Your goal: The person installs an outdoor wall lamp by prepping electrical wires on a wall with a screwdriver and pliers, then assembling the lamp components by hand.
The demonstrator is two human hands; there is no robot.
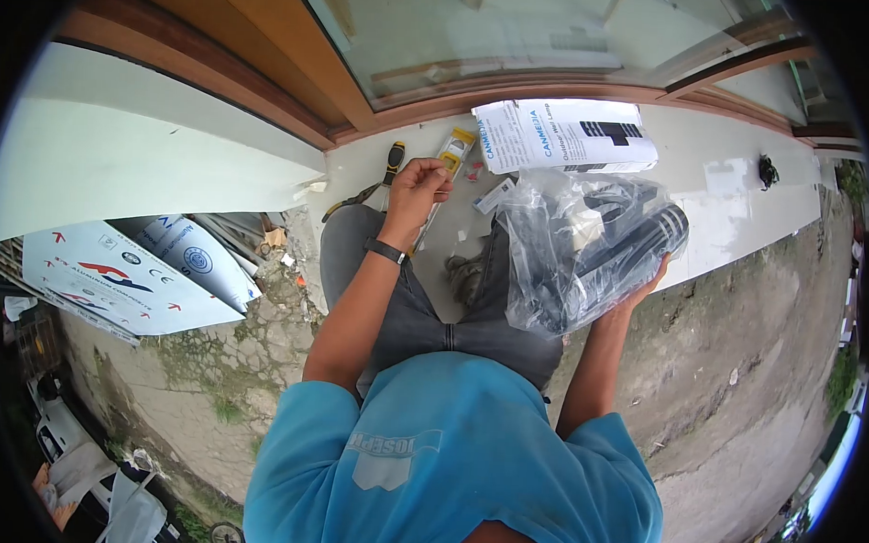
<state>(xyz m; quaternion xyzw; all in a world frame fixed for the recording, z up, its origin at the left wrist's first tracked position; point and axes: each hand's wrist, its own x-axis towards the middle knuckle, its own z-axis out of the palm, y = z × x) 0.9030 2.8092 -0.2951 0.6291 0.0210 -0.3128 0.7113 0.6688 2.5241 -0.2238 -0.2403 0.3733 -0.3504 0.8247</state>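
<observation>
My right hand [647, 284] supports a black cylindrical wall lamp [636, 242] from its right side. A clear plastic bag [540, 275] is wrapped loosely around the lamp, and a small pale piece shows inside. My left hand [421, 190] is raised above my left knee, fingers curled in a pinch; anything between them is too small to make out. Just beyond that hand lies a yellow-ended spirit level [455, 150]. A black and yellow screwdriver [393, 163] is to its left. The white printed lamp box [565, 137] lies beyond the bag.
A glass door [519, 54] with a brown frame stands ahead of the tiled ledge [719, 219]. Pliers [351, 202] and a small white packet [494, 196] lie near my knees. A black item [767, 172] sits far right. Composite panel sheets [118, 278] lean at left.
</observation>
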